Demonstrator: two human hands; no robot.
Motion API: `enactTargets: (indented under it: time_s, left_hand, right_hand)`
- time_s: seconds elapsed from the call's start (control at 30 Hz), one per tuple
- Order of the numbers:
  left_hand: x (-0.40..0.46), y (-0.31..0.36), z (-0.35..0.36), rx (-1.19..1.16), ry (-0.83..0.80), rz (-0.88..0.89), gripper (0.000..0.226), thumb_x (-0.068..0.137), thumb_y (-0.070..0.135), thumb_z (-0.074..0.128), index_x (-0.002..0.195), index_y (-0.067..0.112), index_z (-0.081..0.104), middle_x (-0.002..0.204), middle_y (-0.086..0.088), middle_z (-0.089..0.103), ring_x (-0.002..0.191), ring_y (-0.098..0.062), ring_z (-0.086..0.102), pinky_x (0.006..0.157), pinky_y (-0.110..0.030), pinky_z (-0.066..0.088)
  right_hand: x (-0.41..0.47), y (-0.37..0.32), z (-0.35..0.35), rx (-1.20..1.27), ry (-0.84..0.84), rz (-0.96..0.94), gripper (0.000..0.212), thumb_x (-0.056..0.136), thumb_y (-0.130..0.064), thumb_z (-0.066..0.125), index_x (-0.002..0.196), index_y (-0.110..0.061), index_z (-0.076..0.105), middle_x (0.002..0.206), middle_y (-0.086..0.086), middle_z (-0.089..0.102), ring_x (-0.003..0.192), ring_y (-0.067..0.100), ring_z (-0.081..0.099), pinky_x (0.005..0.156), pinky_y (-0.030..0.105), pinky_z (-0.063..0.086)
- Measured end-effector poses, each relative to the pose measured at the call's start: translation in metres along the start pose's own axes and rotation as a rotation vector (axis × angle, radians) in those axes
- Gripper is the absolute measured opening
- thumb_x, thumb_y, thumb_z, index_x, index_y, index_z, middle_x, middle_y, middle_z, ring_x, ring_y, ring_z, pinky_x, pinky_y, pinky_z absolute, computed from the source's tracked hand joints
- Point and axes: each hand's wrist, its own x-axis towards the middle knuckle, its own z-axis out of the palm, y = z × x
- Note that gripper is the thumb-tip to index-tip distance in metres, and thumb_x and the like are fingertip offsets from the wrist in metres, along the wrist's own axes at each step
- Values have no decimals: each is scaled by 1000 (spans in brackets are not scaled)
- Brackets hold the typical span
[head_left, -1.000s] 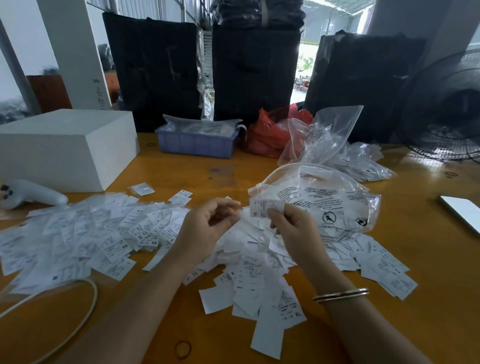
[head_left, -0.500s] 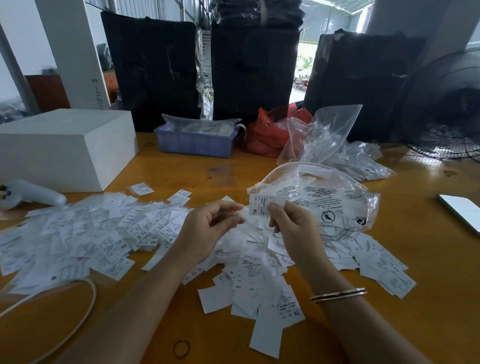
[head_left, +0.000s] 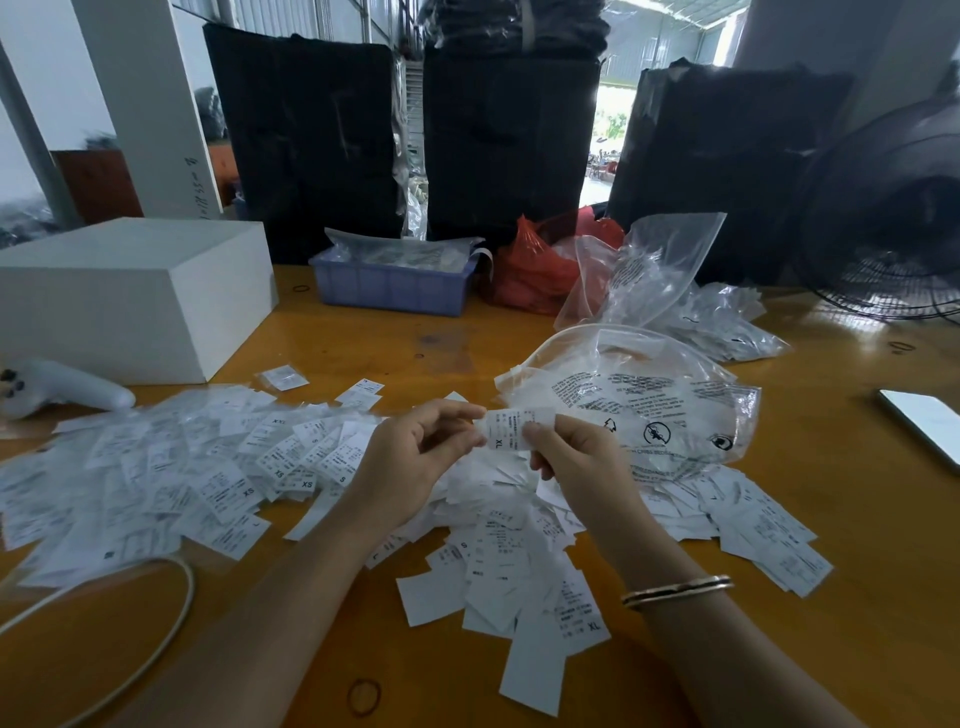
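— Over the table (head_left: 363, 338), mid-view: what are you holding?

— One label (head_left: 511, 428), marked XL. I have it raised just above the heap (head_left: 498, 545) of labels, between both hands and in front of the bag (head_left: 649, 395).

— Grip?

— My right hand (head_left: 576, 462) pinches its right side, thumb on the printed face, other fingers curled under. My left hand (head_left: 415, 457) has thumb and forefinger closed on its left edge, and its other fingers curl loosely.

— Is the label flat?

— Nearly. It spans the two pinches, print facing me, XL near its lower left corner.

— What lies around?

— A second heap (head_left: 171, 467) spreads to the left, showing XS and S sizes, and it touches the middle one. The bag is clear, printed with warnings, and rests on the labels at the far right. More clear bags (head_left: 675, 291) stand behind it, beside a red bag (head_left: 530, 270). A crate (head_left: 389, 288) sits left of that. A white box (head_left: 130, 301) is at far left, with a controller (head_left: 62, 387) just in front of it.

— Anything near the wrists?

— A bangle (head_left: 675, 590) on my right wrist and a cable (head_left: 188, 592) looping by my left forearm. A rubber band (head_left: 363, 696) lies on the wood between the arms, and a phone (head_left: 924, 426) at the right edge.
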Motion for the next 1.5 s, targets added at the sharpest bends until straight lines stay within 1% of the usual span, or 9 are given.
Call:
enactTargets:
  time_s: [0.23,0.37,0.57,0.7,0.87,1.03,1.17,1.33,1.5]
  left_hand:
    - [1,-1,0,-9,0,-1,27,85,15,68,95,40,65,87,16,71,85,-3,67,75,-13,51]
    - [0,-1,0,12,-15,-9,28,86,15,67,94,42,65,85,18,68,83,-1,65,73,-11,50]
    - [-2,-2,3,39,-98,-30,27,85,15,68,98,39,64,81,22,67,81,-1,65,73,-11,50]
    - [0,-1,2,25,-41,-70,30,85,12,69,94,41,64,84,20,67,84,-1,65,71,-13,52]
    - [0,-1,2,4,-11,-101,29,85,13,69,94,40,65,83,15,67,84,-1,65,71,-12,51]
    - [0,1,2,48,-7,-119,29,85,14,69,94,41,65,83,14,67,87,4,63,72,-7,48]
    - [2,4,-4,67,135,-132,22,85,17,69,94,37,65,81,15,66,79,5,62,64,-6,47]
    - [6,-2,-15,369,380,-135,15,87,11,66,97,21,66,95,11,63,79,4,56,57,-4,43]
    - [7,-14,-25,704,349,-168,16,86,11,68,99,19,67,106,1,65,80,-9,55,65,-19,44]
  right_hand:
    - [-1,-2,-1,-83,-42,9,34,93,-20,54,73,6,61,60,9,52,55,19,42,53,31,31]
    - [-1,0,-1,-196,-71,-36,36,92,-17,55,69,11,56,48,-1,45,38,3,32,41,16,26]
    - [-2,6,4,-455,-160,-159,32,93,-23,54,69,-2,57,59,15,49,49,12,35,50,27,30]
    - [-1,2,5,-270,-53,-115,15,94,-20,55,99,-34,52,71,-2,66,56,7,54,50,21,44]
    - [-5,0,8,-199,-64,-75,20,88,-14,63,79,-32,61,71,-10,67,63,-1,60,60,16,50]
    - [-8,-1,16,-168,-247,4,29,90,-16,59,75,-40,66,80,-10,68,70,14,59,69,29,50]
    - [8,-2,0,-63,28,-57,25,92,-13,53,85,-34,64,72,-15,65,48,1,48,44,12,39]
    - [62,7,-45,-456,395,-154,26,90,0,48,102,-13,68,109,2,60,77,3,56,56,6,40]
    - [92,36,-76,-1128,-5,224,25,91,-18,49,109,-6,60,118,15,60,108,31,54,88,35,41]
